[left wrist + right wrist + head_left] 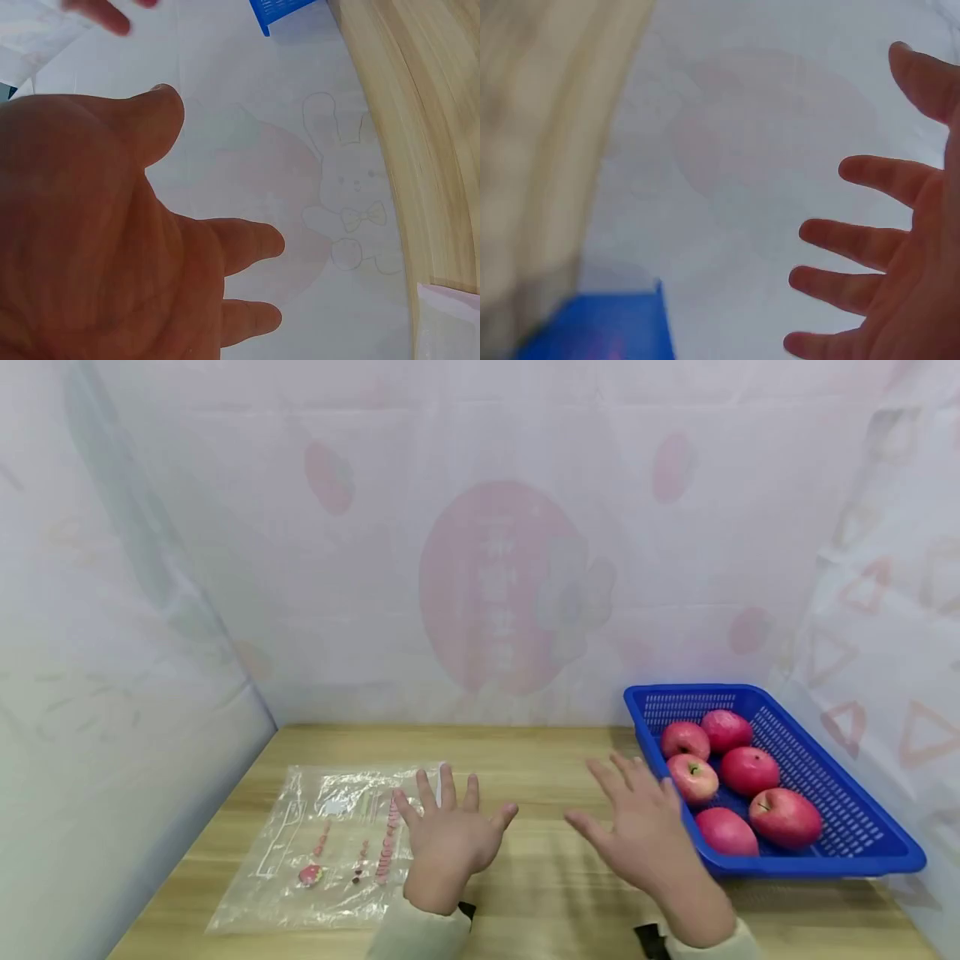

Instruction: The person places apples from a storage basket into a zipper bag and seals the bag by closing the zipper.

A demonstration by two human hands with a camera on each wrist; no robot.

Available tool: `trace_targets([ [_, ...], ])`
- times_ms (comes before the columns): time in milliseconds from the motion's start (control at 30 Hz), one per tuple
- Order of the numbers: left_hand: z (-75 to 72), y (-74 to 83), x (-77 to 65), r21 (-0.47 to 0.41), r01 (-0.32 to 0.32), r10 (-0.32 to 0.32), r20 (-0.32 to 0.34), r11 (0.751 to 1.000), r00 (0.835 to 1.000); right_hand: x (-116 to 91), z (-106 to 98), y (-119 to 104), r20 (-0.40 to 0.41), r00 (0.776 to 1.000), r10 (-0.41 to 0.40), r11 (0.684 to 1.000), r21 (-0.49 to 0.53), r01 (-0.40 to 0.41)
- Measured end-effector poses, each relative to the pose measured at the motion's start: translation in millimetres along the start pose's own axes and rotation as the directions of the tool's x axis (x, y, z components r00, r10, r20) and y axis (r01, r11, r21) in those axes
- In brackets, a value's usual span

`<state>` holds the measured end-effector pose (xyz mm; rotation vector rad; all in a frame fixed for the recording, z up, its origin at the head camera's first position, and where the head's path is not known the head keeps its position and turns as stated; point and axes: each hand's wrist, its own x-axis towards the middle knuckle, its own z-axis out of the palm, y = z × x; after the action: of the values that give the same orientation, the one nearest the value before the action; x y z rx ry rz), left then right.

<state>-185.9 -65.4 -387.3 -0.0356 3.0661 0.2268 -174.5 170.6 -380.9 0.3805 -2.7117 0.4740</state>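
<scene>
Biggest thing here is the whitish sheet (510,443) behind everything, with faded strawberry prints, a huge pinkish one in the middle. In front of it there's a wood-grain table (540,877).

Far right on that table is a blue plastic basket (817,866), slotted sides, wide rim, narrower at the back from the head camera. Over on the left, a clear plastic bag (337,852) lies flat, kinda crinkly and shiny, pink lettering running along it.

Then the hands, both totally released, fingers splayed wide and thumbs pointing in at each other, so neither one's gripping anything. The left hand (452,835) is over the bag's right edge; can't really tell from the head view if it's touching the plastic. The right hand (645,827) is right by the basket's left side, fingers fanned out, and whether it brushes the rim is hard to say. Pale sleeves (420,935) on both arms.

Smaller still: six apples (750,771) sitting in the basket, glossy red-pink, a couple with yellowish patches. Tiniest bit is a little strawberry print (311,875) on the bag.
</scene>
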Motion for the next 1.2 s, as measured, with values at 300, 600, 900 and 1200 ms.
trace_targets([
  [300, 2.4, -6.8, -2.4, -0.016, 0.006, -0.006, 0.006, 1.000, 1.000, -25.6, -63.9, 78.6, -0.195, 0.971, -0.137, 0.989, -0.088, 0.122],
  [600, 4.3, -5.6, -5.5, -0.017, 0.002, -0.001, 0.023, 1.000, 1.000, -58.2, -78.1, 164.7, 0.100, 0.994, 0.048, 0.979, -0.203, -0.027],
  [900, -0.1, -8.0, -2.0, -0.032, -0.004, 0.004, 0.010, 0.999, 1.000, -64.3, -54.4, 206.8, 0.345, 0.912, 0.221, 0.971, -0.169, -0.171],
  [1200, -4.7, -9.1, -2.1, -0.020, 0.007, -0.007, 0.007, 1.000, 1.000, -62.1, -47.1, 204.2, 0.320, 0.917, 0.237, 0.960, -0.221, -0.171],
])
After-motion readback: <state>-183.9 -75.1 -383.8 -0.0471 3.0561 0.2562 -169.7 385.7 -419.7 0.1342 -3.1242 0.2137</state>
